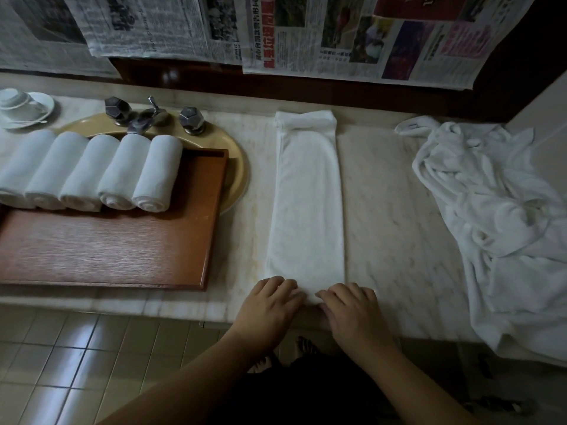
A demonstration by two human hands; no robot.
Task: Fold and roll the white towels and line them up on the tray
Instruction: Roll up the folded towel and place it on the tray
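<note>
Towel [306, 194]: soft, limp strip, frame centre; take hold at near end.
Left hand [270, 305]: fingers curled onto that end.
Right hand [349, 308]: likewise.

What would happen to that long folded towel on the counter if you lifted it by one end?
The folded towel would probably droop and unfold, since it lies limp and thin on the counter. It looks light. Both hands, left hand and right hand, are on its near end, suggesting it needs guiding.

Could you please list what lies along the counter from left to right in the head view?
Cup and saucer → rolled towels on the wooden tray → folded towel strip → heap of unfolded towels.
</note>
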